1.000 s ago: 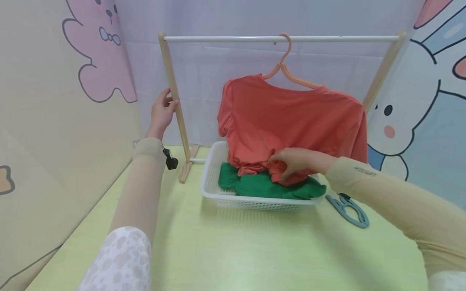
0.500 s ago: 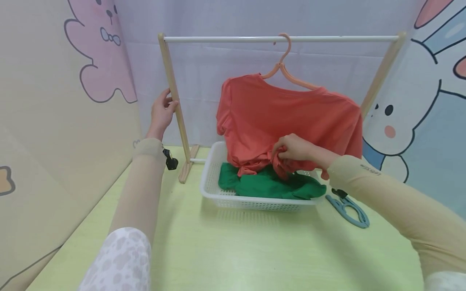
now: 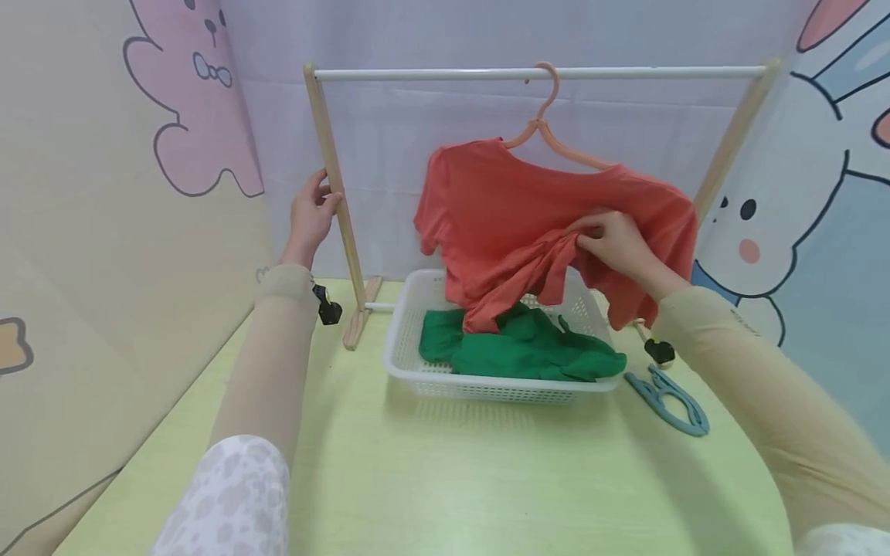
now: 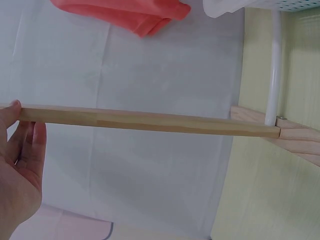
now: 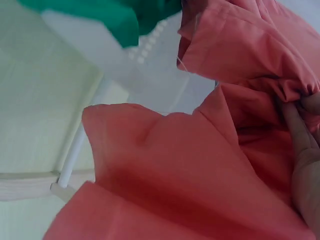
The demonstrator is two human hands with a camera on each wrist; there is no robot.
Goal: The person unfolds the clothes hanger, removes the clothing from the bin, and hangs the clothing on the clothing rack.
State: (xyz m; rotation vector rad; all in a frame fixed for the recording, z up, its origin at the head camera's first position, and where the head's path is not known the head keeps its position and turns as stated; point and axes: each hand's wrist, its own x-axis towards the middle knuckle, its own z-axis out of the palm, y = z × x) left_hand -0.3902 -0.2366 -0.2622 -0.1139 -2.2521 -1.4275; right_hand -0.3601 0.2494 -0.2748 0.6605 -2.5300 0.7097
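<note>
A coral-red short-sleeved T-shirt (image 3: 528,185) is on an orange clothes hanger (image 3: 556,143) hooked over the white rail (image 3: 431,75) of a small garment rack. My right hand (image 3: 619,241) pinches bunched fabric low on the shirt's right half and pulls it up, so folds run down to the left. The right wrist view shows the thumb and fingers (image 5: 300,130) closed on the gathered cloth. My left hand (image 3: 311,212) holds the rack's left wooden post (image 3: 334,177), thumb on one side and fingers on the other, as the left wrist view also shows.
Under the shirt stands a white plastic basket (image 3: 396,355) with a folded green garment (image 3: 521,355) in it. A blue-grey folding hanger (image 3: 670,405) lies on the table (image 3: 445,471) to the basket's right. Cartoon-printed walls rise at both sides.
My right hand has risen and moved right, drawing the shirt's bunched lower part up out of the basket. More of the green garment shows. The left hand stays on the post.
</note>
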